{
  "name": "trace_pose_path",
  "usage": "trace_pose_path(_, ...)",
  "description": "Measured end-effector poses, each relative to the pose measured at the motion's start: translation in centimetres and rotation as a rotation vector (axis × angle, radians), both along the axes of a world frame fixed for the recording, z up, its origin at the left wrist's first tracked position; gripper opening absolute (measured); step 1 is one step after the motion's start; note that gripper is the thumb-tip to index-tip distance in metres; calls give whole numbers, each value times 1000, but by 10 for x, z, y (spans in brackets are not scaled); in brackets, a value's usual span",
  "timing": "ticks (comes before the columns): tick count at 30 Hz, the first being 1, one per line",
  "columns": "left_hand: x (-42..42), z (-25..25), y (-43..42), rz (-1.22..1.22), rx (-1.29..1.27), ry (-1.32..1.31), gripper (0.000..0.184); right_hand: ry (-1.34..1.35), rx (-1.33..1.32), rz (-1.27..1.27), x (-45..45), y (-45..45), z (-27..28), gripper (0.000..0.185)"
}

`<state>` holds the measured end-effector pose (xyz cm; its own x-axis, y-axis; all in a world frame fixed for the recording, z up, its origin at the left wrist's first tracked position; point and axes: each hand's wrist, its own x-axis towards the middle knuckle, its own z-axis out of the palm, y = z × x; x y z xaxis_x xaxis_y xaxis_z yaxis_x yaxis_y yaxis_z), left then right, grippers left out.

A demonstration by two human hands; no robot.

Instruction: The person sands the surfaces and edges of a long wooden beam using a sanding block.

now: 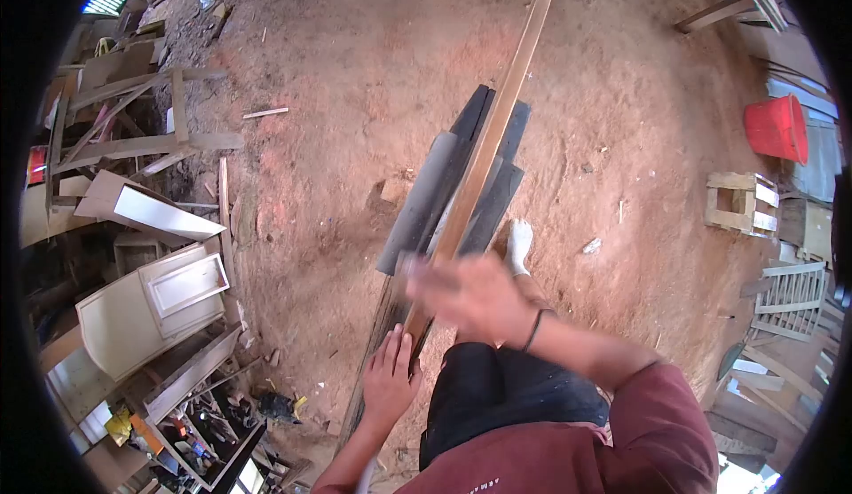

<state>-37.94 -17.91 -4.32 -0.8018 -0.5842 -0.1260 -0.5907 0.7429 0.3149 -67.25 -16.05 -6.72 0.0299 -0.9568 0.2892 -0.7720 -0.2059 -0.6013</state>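
Note:
A long, narrow brown wooden strip (484, 152) runs from the top of the view down toward my body. It lies over several dark boards and a grey rounded piece (422, 197). My left hand (390, 377) rests near the strip's near end, its fingers stretched out and lying flat on the wood. Just beyond it, my right hand (475, 297) is over the strip, smeared by motion. Its fingers are closed around a small blurred thing (415, 276) whose kind I cannot make out.
Bare reddish ground (319, 165) lies around the boards. On the left are wooden frames, a pale cabinet panel (151, 308) and a tool box (204, 436). A red bucket (775, 128), a wooden crate (741, 203) and slatted wood (790, 300) stand right. A foot (519, 244) is beside the boards.

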Motion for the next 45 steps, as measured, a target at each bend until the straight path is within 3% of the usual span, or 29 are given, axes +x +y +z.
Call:
trace_pose_path(3, 3, -2, 1, -32, 10, 0, 84, 142, -89, -358, -90, -65, -9, 56)
trace_pose_path(6, 0, 0, -1, -44, -4, 8, 84, 196, -59, -514, -105, -80, -7, 56)
trace_pose_path(9, 2, -3, -1, -47, -23, -8, 82, -52, -22, -73, -16, -27, -21, 56)
trace_pose_path(10, 3, -3, 0, -43, -26, -11, 82, 22, 90, -35, 12, 0, -2, 61)
trace_pose_path(13, 2, -4, 1, -52, -10, 9, 82, -57, 78, 55, -29, -19, -13, 62)
trace_pose_path(16, 1, -1, 2, -32, -7, 10, 83, 210, -106, -392, -134, -76, -17, 60)
trace_pose_path(19, -2, -3, -2, -41, -5, 31, 83, 215, -124, -376, -134, -81, -16, 59)
trace_pose_path(22, 2, -5, 5, 2, -30, 4, 75, 25, -29, 4, -26, -13, -11, 56)
trace_pose_path(24, 3, -7, 5, -3, -24, -6, 75, -4, 26, 90, -11, 0, -3, 55)
trace_pose_path(26, 2, -6, 2, -3, -24, -1, 75, 76, 40, -14, -48, -37, -6, 57)
trace_pose_path(28, 3, -4, 5, 2, -12, 5, 74, 106, -88, -327, -130, -78, -16, 52)
trace_pose_path(33, 7, -7, 8, 9, -36, -61, 73, 162, -74, -297, -118, -79, -14, 56)
trace_pose_path(35, 5, -4, 9, 7, -17, -62, 72, 125, -85, -174, -99, -62, -11, 58)
trace_pose_path(38, -15, 3, 6, -6, 0, -105, 75, 149, -22, -313, -133, -64, -1, 53)
trace_pose_path(40, -41, 2, -2, -48, -26, -144, 77, 28, 27, -576, -167, -70, -3, 49)
trace_pose_path(45, -127, 6, -42, -70, -27, -150, 81, -251, 183, -772, -223, -43, -28, 44)
